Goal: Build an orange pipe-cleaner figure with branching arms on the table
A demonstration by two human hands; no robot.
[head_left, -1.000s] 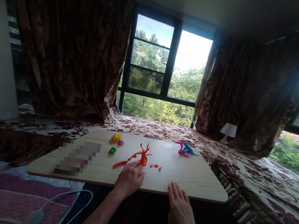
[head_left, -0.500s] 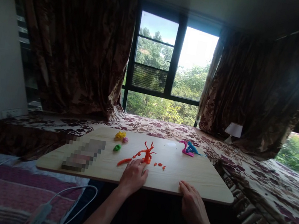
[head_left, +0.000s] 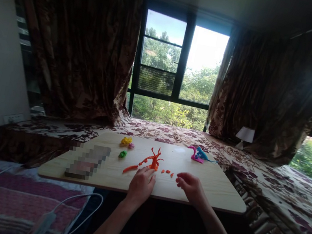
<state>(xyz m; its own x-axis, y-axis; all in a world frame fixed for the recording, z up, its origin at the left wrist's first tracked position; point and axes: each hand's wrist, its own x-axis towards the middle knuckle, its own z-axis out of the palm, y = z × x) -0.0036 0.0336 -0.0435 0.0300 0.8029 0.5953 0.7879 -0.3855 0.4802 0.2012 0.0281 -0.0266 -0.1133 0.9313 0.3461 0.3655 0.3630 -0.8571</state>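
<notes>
Near the worktop's front edge (head_left: 96, 185), the left hand (head_left: 142, 184) touches the orange figure (head_left: 154, 162), grip unclear; the right hand (head_left: 192, 186), half-open, is beside orange bits (head_left: 167, 171).

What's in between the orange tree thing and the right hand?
Small orange bits lie on the table between the orange tree shape and the right hand, in the head view.
</notes>
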